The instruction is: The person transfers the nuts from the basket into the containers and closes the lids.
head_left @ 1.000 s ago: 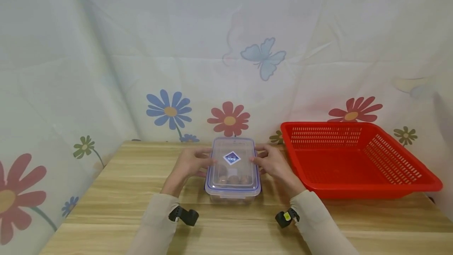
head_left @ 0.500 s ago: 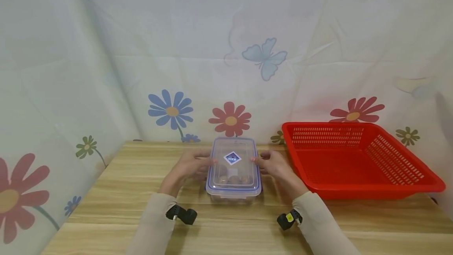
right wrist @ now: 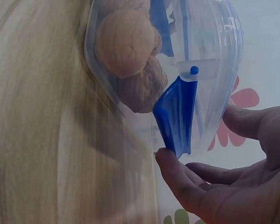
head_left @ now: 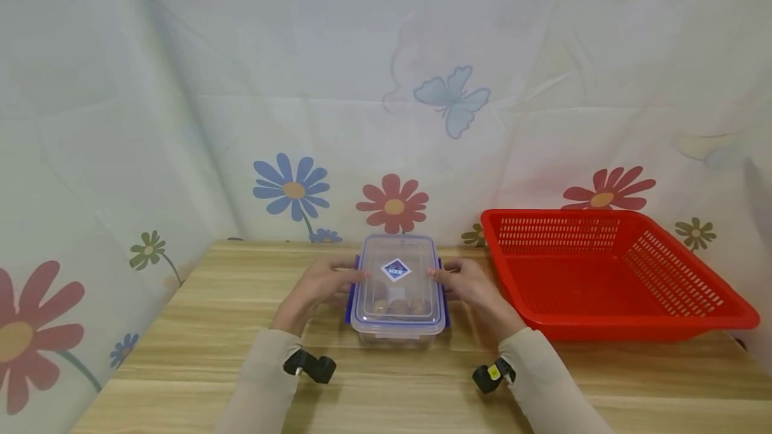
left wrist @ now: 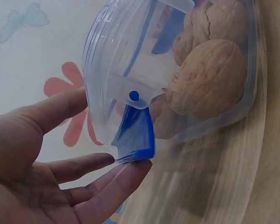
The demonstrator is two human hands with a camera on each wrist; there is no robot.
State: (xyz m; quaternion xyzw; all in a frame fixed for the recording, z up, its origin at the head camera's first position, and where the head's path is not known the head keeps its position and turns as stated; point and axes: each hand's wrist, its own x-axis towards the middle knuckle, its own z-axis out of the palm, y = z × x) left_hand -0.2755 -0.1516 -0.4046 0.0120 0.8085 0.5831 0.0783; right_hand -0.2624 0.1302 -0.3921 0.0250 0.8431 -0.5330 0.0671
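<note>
A clear plastic food container (head_left: 398, 246) with a blue-rimmed lid stands on the table between my hands. Through its wall several walnuts (left wrist: 207, 79) show. My left hand (head_left: 322, 283) has its thumb on the lid's left edge, fingertips touching the blue side latch (left wrist: 137, 130), which tilts outward from the wall. On the other side my right hand (head_left: 470, 281) mirrors this: thumb against the lid's edge, a fingertip at the lower end of the right latch (right wrist: 179, 114), also swung out. The container's far side is hidden in both wrist views.
A red plastic basket (head_left: 579, 280) with slotted walls stands close to my right hand. Behind the wood-grain table (head_left: 235, 313) hangs a white curtain (head_left: 338, 72) printed with flowers and butterflies. Each wrist wears a black strap with a small device.
The blue latches on both sides have swung outward and now stick out past the lid. My fingers have shifted slightly at the sides; the container has stayed in place.
</note>
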